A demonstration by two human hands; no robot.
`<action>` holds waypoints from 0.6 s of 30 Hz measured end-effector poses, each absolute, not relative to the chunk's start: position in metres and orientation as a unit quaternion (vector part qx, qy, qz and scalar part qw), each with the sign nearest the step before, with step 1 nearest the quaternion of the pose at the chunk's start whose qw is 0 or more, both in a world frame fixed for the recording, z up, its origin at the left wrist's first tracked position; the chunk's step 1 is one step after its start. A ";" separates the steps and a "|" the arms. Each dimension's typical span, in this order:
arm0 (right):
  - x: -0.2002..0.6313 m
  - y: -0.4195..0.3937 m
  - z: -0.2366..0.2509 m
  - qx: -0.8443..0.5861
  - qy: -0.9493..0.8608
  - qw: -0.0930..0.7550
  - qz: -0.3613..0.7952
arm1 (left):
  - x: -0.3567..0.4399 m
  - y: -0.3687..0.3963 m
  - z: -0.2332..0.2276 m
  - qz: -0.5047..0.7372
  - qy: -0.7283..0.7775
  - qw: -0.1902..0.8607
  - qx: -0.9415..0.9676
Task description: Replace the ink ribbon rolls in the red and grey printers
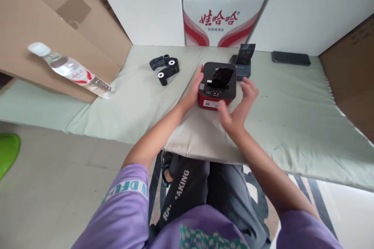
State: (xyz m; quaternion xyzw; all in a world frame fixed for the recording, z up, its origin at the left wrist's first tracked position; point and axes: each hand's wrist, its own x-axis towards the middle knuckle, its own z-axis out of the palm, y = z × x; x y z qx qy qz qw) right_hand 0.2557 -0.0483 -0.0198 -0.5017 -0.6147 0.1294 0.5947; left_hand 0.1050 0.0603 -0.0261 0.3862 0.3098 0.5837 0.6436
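My left arm reaches forward and inward, the bare left forearm (154, 134) slanting from the purple left sleeve (125, 190) over the front edge of the cloth-covered desk (295, 120). At its end my left hand (194, 90) lies along the left side of a red-bodied electronic device with a black top (217, 92), the fingers pointing away from me; I cannot tell how firmly it presses. My right forearm (269, 167) angles in from the other side, and my right hand (239, 108) is at the device's near right corner, its fingers spread and the thumb well away from them. The thumb overlaps the front face, which bears a white label (210, 103), but whether it touches I cannot tell. My two hands are apart, with the device between them.

The device sits upright on the desk in front of me, and a glossy black sheet (222, 77) stands tilted from its top. Just behind it to the right is a dark grey device (244, 72) with a dark sheet (245, 54) rising from it. A black smartphone (291, 58) lies farther right. Beyond my left hand are black ribbon rolls (172, 70), and farther left a labelled water bottle (74, 71) leans at a slant before a cardboard box (52, 11).
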 end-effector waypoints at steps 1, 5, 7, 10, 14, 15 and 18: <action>0.261 -0.034 -0.025 -0.519 -0.557 0.626 0.168 | 0.107 0.059 -0.027 0.594 0.303 0.630 0.397; 0.282 0.018 -0.048 -0.482 -0.424 0.664 0.382 | 0.114 0.044 -0.030 0.621 0.283 0.613 0.399; 0.286 0.028 -0.057 -0.451 -0.443 0.662 0.403 | 0.116 0.038 -0.030 0.627 0.280 0.604 0.405; 0.286 0.026 -0.067 -0.444 -0.489 0.653 0.371 | 0.115 0.035 -0.030 0.626 0.279 0.587 0.431; 0.283 0.016 -0.073 -0.450 -0.527 0.641 0.329 | 0.110 0.033 -0.029 0.620 0.272 0.583 0.448; 0.282 0.012 -0.070 -0.456 -0.532 0.641 0.314 | 0.108 0.032 -0.028 0.617 0.276 0.585 0.448; 0.279 -0.010 -0.045 -0.465 -0.549 0.670 0.186 | 0.101 0.032 -0.025 0.595 0.293 0.594 0.456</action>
